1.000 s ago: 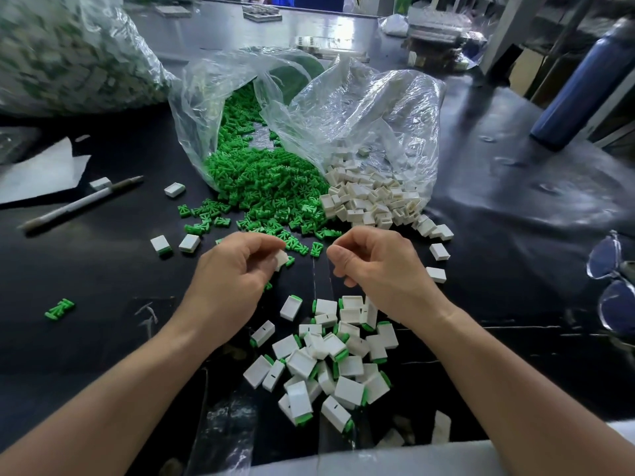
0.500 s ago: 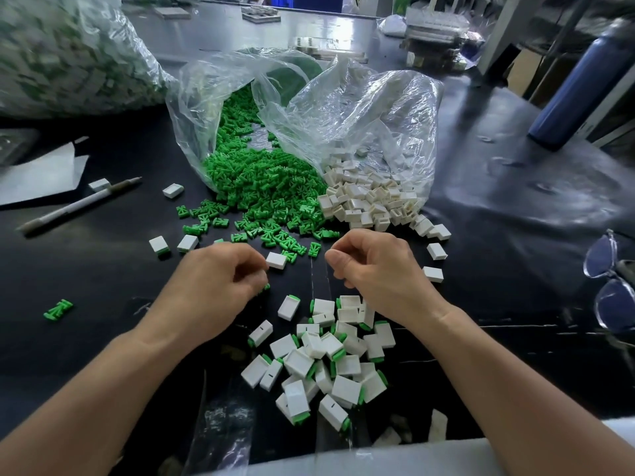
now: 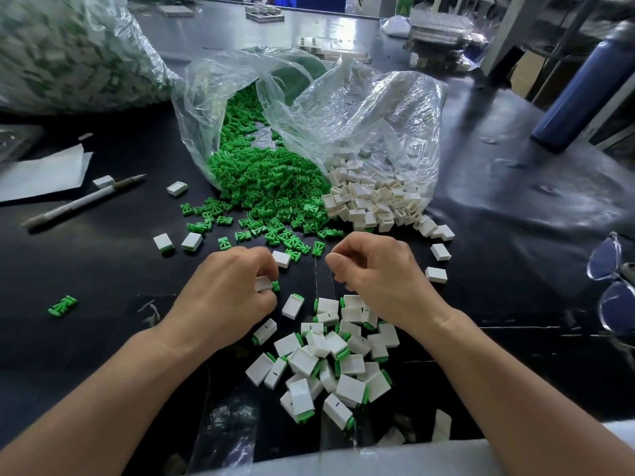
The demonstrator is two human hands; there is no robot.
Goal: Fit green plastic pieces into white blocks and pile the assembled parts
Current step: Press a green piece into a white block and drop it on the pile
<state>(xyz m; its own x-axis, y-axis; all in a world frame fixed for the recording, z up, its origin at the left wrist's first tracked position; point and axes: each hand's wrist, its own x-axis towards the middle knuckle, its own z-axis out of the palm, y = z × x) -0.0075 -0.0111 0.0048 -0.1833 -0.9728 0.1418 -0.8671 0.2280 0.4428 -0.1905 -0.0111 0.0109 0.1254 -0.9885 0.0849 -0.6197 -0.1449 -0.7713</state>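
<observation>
Loose green pieces [image 3: 268,180] spill from a clear bag [image 3: 220,97] at the table's middle. Beside them, on the right, white blocks [image 3: 371,201] spill from a second clear bag [image 3: 371,111]. A heap of assembled parts [image 3: 330,359], white with green ends, lies near me. My left hand [image 3: 230,297] is curled and pinches a white block [image 3: 263,283] with a green piece [image 3: 275,286] at its end. Another white block [image 3: 281,259] lies just past those fingers. My right hand [image 3: 381,280] hovers over the heap's far edge, fingers curled, thumb against forefinger, nothing visible in it.
A pen [image 3: 86,201] and white paper [image 3: 41,173] lie at the left, with two assembled parts [image 3: 178,242] and a stray green piece [image 3: 62,305] nearby. A big full bag [image 3: 68,53] fills the back left. A blue bottle [image 3: 584,91] and glasses [image 3: 611,286] are at the right.
My left hand has drawn back toward me, leaving a white block on the table beyond its fingers. The right hand has hardly moved.
</observation>
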